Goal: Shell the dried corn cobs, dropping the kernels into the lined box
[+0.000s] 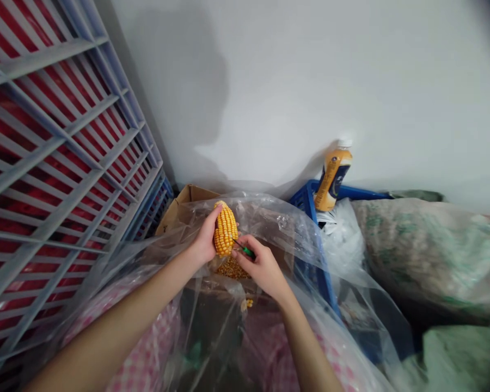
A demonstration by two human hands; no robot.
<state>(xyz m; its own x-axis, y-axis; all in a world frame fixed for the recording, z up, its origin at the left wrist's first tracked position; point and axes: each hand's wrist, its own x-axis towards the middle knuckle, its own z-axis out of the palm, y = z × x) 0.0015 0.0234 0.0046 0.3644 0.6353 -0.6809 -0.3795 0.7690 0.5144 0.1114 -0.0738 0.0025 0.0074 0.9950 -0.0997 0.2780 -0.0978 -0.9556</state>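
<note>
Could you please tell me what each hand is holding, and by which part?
The left hand grips a corn cob by its side; the right hand holds a small green-handled tool by its handle.

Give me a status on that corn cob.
Done: loose kernels lie heaped in the cardboard box below. In hand: the left hand grips the corn cob, and the right hand holds a green-handled tool against it. Left: the cob's visible side is thickly covered in kernels.
</note>
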